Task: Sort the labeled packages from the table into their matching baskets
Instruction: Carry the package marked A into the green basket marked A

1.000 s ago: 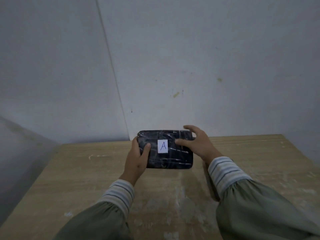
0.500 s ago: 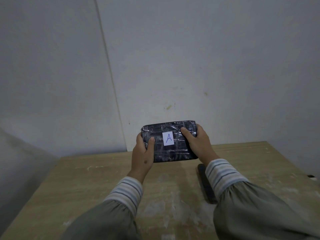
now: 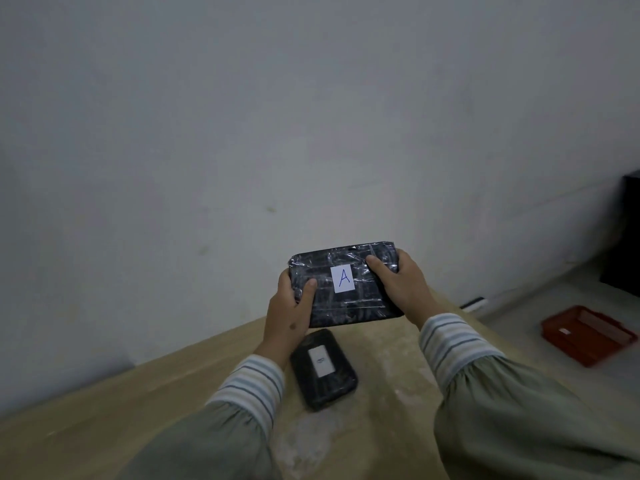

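I hold a black, plastic-wrapped package [image 3: 349, 299] with a white label marked "A" in the air above the table's far edge. My left hand [image 3: 289, 313] grips its left end, thumb on top. My right hand [image 3: 401, 285] grips its right end. A second black package [image 3: 323, 368] with a white label lies flat on the wooden table [image 3: 138, 410], just below the held one; its letter is too blurred to read. A red basket [image 3: 588, 336] sits on the floor at the right.
A grey wall stands close behind the table. A dark box [image 3: 623, 237] stands on the floor at the far right, behind the red basket. The table's right edge drops to the grey floor.
Both hands have lifted the "A" package higher and carried it to the right. The view has swung right, bringing the second package and the red basket into sight.
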